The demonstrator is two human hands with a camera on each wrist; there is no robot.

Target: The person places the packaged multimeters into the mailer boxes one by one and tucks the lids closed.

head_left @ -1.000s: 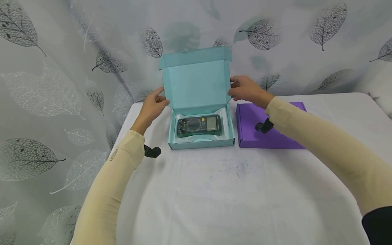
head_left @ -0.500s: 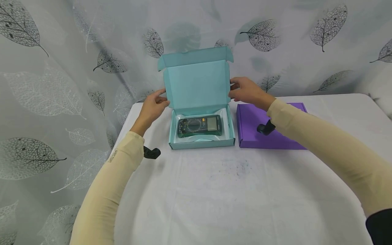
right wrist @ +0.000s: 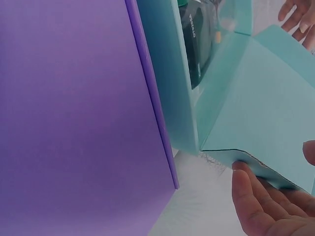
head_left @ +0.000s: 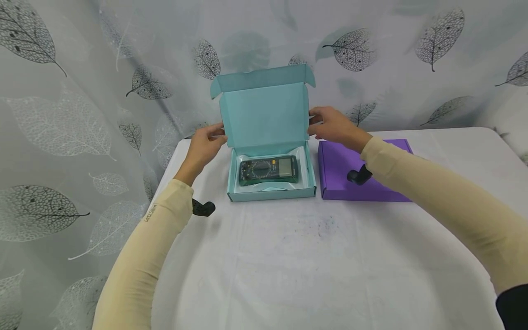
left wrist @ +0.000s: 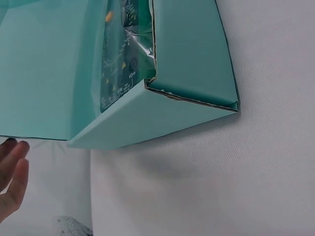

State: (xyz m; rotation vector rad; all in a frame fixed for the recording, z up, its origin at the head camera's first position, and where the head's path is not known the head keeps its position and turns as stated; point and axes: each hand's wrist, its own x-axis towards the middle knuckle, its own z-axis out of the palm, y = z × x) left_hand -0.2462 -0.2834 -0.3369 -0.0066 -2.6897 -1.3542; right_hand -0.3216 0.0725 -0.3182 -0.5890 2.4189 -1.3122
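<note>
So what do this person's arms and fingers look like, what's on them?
The left sleeve and right sleeve are long and cream-yellow; the left has small dark lettering near its end. A bent black wrist camera sticks out from each. The fingers are bare, with no gloves.

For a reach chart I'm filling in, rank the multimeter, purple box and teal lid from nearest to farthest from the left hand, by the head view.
1. Teal lid: its left edge is at the left hand's fingertips.
2. Multimeter: right of the hand, inside the teal box.
3. Purple box: farthest right, beyond the teal box.
</note>
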